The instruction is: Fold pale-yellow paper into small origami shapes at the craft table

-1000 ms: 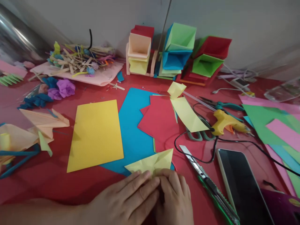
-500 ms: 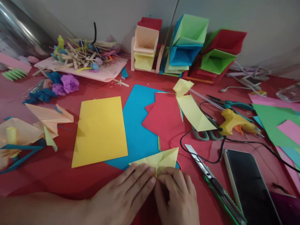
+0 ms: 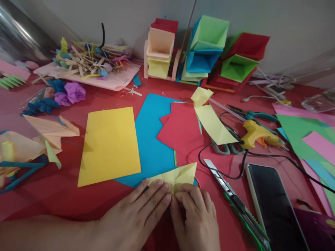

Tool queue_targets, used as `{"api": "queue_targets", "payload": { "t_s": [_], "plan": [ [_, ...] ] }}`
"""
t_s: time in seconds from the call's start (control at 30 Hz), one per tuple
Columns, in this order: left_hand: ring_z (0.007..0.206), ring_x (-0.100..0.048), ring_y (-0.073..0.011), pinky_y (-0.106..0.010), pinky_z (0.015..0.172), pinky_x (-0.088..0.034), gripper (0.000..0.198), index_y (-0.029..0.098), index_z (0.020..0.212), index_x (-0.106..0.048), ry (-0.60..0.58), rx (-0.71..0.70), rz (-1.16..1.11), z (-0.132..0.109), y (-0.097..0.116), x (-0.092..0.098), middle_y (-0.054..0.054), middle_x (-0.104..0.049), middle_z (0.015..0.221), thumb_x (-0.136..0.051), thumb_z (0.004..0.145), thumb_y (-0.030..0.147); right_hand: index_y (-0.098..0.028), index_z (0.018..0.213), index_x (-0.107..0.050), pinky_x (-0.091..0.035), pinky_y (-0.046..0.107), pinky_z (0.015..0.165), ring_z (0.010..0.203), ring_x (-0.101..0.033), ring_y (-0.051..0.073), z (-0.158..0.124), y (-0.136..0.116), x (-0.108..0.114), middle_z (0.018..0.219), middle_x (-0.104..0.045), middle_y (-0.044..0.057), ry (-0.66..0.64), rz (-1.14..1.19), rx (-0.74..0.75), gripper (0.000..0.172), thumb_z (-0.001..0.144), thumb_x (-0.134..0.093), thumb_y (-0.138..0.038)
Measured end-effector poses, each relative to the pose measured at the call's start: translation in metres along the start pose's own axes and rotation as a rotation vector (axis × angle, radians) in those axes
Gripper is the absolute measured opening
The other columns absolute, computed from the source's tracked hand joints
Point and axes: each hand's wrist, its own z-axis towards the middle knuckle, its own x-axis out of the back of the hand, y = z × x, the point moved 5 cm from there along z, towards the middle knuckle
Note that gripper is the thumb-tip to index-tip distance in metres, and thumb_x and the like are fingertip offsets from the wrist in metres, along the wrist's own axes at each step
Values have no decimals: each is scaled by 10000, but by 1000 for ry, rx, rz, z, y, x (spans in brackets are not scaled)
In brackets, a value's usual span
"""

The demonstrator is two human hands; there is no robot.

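A creased sheet of pale yellow paper (image 3: 184,172) lies at the front, partly over the blue sheet (image 3: 154,139). My left hand (image 3: 142,212) rests flat on its left part, fingers stretched out and pressing down. With thumb and bent fingers, my right hand (image 3: 195,212) pinches the paper's near edge close to its middle crease. The fingertips of both hands nearly meet there and hide that edge. To the left is a yellow-orange sheet (image 3: 111,146); red sheets (image 3: 180,129) lie on the blue one behind my hands.
On the right are a box cutter (image 3: 230,195) with its blade out, a phone (image 3: 274,202), a yellow glue gun (image 3: 259,134) with a black cord, and pliers (image 3: 253,113). Folded paper boxes (image 3: 209,33) stand along the wall. Wooden sticks (image 3: 83,62) are heaped back left.
The whole view has shifted slightly, so things sit a little further left. My left fingers have crept slightly over the yellow paper's left tip; the right hand keeps its pinch.
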Motion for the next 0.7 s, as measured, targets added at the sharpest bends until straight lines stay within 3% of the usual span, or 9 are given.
{"api": "queue_targets", "payload": {
  "t_s": [0.2,0.3,0.33,0.5,0.7],
  "plan": [
    [1366,-45,-289,-397,1104,3,745,23,1355,-293,-44,67,10,0,-1,1,-158,-248,1454,-306,843,563,-211,682,-508,-353,342,633,706,-463,197,1,-2,1,807,-566,43,93,34,-51,180,849,-465,-264],
    [1367,-6,-292,-395,1104,43,815,27,1365,-277,-68,32,-25,-2,1,-5,-163,-200,1469,-273,815,629,-196,768,-512,-398,316,646,757,-495,189,-2,-2,7,843,-554,57,139,108,-34,76,837,-496,-221],
    [1366,-8,-299,-401,1103,43,833,25,1364,-281,-78,28,-35,-2,1,-7,-171,-188,1470,-272,806,644,-188,822,-522,-412,303,658,786,-506,182,-4,-2,10,862,-554,61,153,139,-7,40,840,-486,-188],
    [1363,-44,-314,-417,1101,14,926,52,1376,-264,-112,49,-59,-2,-1,-15,-180,-173,1472,-324,734,717,-175,998,-576,-424,263,708,833,-526,154,-22,-4,20,918,-599,53,136,128,195,251,828,-431,-60],
    [1369,-54,-274,-406,1107,-79,997,137,1422,-111,-137,8,-171,0,-13,-16,-112,-89,1501,-329,678,764,-114,1054,-587,-418,272,809,931,-537,169,-31,0,21,1016,-629,82,150,59,225,262,835,-448,-73]
  ]
}}
